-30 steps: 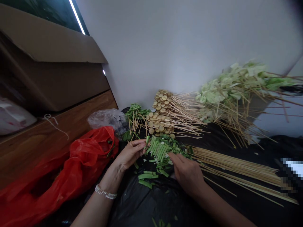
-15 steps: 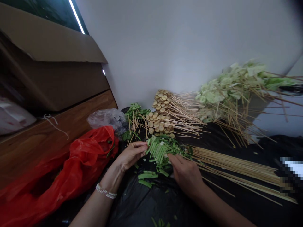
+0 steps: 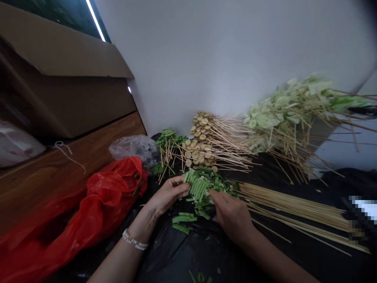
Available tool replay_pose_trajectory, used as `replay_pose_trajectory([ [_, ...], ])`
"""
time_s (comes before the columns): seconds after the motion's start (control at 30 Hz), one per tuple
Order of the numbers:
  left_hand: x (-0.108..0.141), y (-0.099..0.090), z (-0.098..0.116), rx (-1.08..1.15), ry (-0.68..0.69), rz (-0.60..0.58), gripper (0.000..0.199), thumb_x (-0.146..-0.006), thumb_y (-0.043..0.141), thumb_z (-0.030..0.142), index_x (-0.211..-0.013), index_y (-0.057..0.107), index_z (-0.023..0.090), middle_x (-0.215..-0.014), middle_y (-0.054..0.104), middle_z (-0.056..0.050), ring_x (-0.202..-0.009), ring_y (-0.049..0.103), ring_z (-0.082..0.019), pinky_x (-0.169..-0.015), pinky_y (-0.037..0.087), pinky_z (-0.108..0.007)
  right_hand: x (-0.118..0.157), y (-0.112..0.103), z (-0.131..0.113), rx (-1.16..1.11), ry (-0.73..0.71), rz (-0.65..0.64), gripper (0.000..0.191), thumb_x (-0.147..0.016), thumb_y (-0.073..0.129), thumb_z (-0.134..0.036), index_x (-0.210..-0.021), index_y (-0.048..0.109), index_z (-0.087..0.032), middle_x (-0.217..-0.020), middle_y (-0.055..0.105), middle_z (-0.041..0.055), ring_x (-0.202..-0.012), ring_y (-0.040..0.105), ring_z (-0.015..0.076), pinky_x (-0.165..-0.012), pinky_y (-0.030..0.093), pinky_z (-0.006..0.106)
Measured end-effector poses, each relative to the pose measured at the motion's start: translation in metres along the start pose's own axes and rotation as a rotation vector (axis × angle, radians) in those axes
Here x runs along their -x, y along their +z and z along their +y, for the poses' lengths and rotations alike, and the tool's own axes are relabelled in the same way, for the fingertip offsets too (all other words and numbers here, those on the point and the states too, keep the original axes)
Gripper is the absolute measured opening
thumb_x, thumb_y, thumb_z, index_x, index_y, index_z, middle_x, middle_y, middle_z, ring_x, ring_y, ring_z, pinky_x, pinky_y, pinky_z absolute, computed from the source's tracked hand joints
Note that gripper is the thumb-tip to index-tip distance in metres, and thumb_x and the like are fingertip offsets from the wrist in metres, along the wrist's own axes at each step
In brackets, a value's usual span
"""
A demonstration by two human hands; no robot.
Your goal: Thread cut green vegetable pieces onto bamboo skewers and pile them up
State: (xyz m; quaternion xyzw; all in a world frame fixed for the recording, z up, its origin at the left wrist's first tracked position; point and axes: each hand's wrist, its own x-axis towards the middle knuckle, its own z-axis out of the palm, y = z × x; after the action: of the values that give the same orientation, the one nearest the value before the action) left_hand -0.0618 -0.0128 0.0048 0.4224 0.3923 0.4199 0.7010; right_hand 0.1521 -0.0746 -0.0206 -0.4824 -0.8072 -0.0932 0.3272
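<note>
My left hand (image 3: 171, 192), with a beaded bracelet on its wrist, pinches the left end of a row of cut green vegetable stalks (image 3: 198, 186). The pieces lie side by side as if threaded on a skewer; the skewer itself is mostly hidden. At the right end of the row, my right hand (image 3: 231, 214) has its fingers closed around what seems to be the bamboo skewer. Behind and under the row is a pile of chopped greens (image 3: 213, 175). A few loose cut stalks (image 3: 183, 218) lie on the black plastic sheet (image 3: 171, 255) just below.
Bare bamboo skewers (image 3: 294, 204) lie to the right. Against the wall are skewered potato-like slices (image 3: 202, 151), skewered green pieces (image 3: 167, 135) and skewered pale leaves (image 3: 273, 110). A red plastic bag (image 3: 103, 200), a clear bag (image 3: 132, 149) and a cardboard box (image 3: 73, 98) stand left.
My left hand has shifted slightly right, closer against the end of the green row. My right hand has hardly moved.
</note>
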Motion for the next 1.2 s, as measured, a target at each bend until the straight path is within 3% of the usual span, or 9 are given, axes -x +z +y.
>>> replay_pose_trajectory([
  [0.23,-0.003,-0.008,0.008,0.089,0.186,0.088,0.022,-0.063,0.082,0.027,-0.076,0.07,0.014,-0.071,0.062,0.001,-0.064,0.057,-0.009,-0.063,0.047,-0.022,0.0,-0.001,0.003,0.018,0.002,0.056,0.03,-0.093,0.038,-0.015,-0.11,0.063,-0.016,-0.08,0.068,0.0037,-0.065,0.064,0.014,-0.057,0.041,0.024],
  [0.5,-0.005,-0.012,0.011,0.229,0.249,0.121,0.023,-0.066,0.08,0.024,-0.084,0.069,0.014,-0.078,0.067,-0.001,-0.065,0.06,-0.01,-0.059,0.05,-0.02,-0.001,-0.002,0.003,0.012,-0.011,0.041,0.032,-0.093,0.036,-0.014,-0.111,0.063,-0.015,-0.082,0.069,0.0046,-0.064,0.063,0.0135,-0.058,0.042,0.024],
  [0.67,0.0,-0.018,0.03,0.48,0.294,0.159,0.016,-0.076,0.073,0.025,-0.09,0.068,0.02,-0.089,0.071,0.0,-0.081,0.066,-0.014,-0.075,0.055,-0.026,-0.003,-0.003,0.005,0.087,-0.072,0.038,0.034,-0.089,0.038,-0.011,-0.113,0.061,-0.014,-0.075,0.066,0.0036,-0.06,0.061,0.0144,-0.054,0.039,0.026],
  [0.83,0.003,-0.032,0.037,0.637,0.31,0.223,0.01,-0.087,0.06,0.026,-0.089,0.068,0.021,-0.086,0.073,0.001,-0.084,0.068,-0.015,-0.079,0.056,-0.029,-0.003,-0.016,0.006,0.132,-0.132,0.036,0.034,-0.082,0.045,-0.013,-0.114,0.059,-0.011,-0.076,0.065,0.004,-0.057,0.059,0.016,-0.053,0.038,0.028],
  [1.03,0.003,-0.032,0.033,0.631,0.28,0.113,0.01,-0.079,0.069,0.024,-0.089,0.069,0.021,-0.091,0.072,-0.001,-0.082,0.067,-0.015,-0.072,0.056,-0.026,-0.009,-0.051,0.01,-0.084,-0.029,-0.096,0.026,-0.09,0.038,-0.017,-0.104,0.06,-0.018,-0.078,0.066,0.0032,-0.063,0.062,0.0159,-0.057,0.04,0.026],
  [1.2,0.002,-0.019,0.019,0.539,0.202,-0.085,0.044,-0.065,0.082,0.026,-0.106,0.067,0.018,-0.091,0.067,-0.003,-0.079,0.061,-0.011,-0.067,0.05,-0.019,-0.041,-0.054,0.02,-0.409,0.214,-0.067,0.025,-0.095,0.035,-0.025,-0.088,0.059,-0.021,-0.065,0.06,-0.0019,-0.059,0.057,0.013,-0.058,0.04,0.023],
])
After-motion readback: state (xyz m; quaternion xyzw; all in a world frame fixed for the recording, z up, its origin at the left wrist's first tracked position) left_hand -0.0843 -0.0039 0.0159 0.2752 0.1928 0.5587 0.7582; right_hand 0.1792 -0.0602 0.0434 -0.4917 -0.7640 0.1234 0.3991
